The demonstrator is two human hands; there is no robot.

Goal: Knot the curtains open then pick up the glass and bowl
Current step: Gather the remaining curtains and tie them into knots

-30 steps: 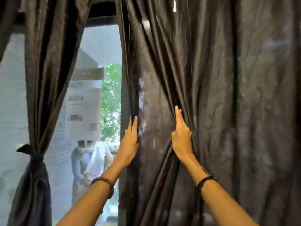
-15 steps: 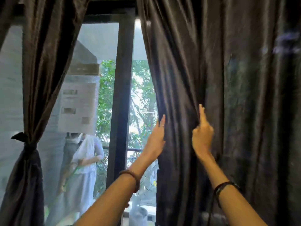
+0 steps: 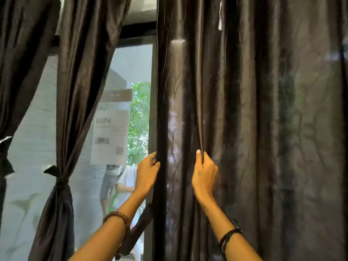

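Observation:
A wide dark brown curtain (image 3: 263,119) hangs loose over the right half of the window. My left hand (image 3: 147,173) grips its left edge at mid height. My right hand (image 3: 204,174) pinches a fold of the same curtain a little further right. To the left, another dark curtain (image 3: 79,95) is tied in a knot (image 3: 60,178) near its lower part. A third knotted curtain (image 3: 11,91) shows at the far left edge. No glass or bowl is in view.
The window pane (image 3: 120,76) between the curtains shows a pale wall, green leaves and a person standing outside. A paper notice (image 3: 110,136) sticks to the glass. A dark window frame (image 3: 139,34) runs across the top.
The right curtain's edge has swung back left, covering the window post that showed half a second ago. Both hands have closed onto the fabric, and the view has tilted.

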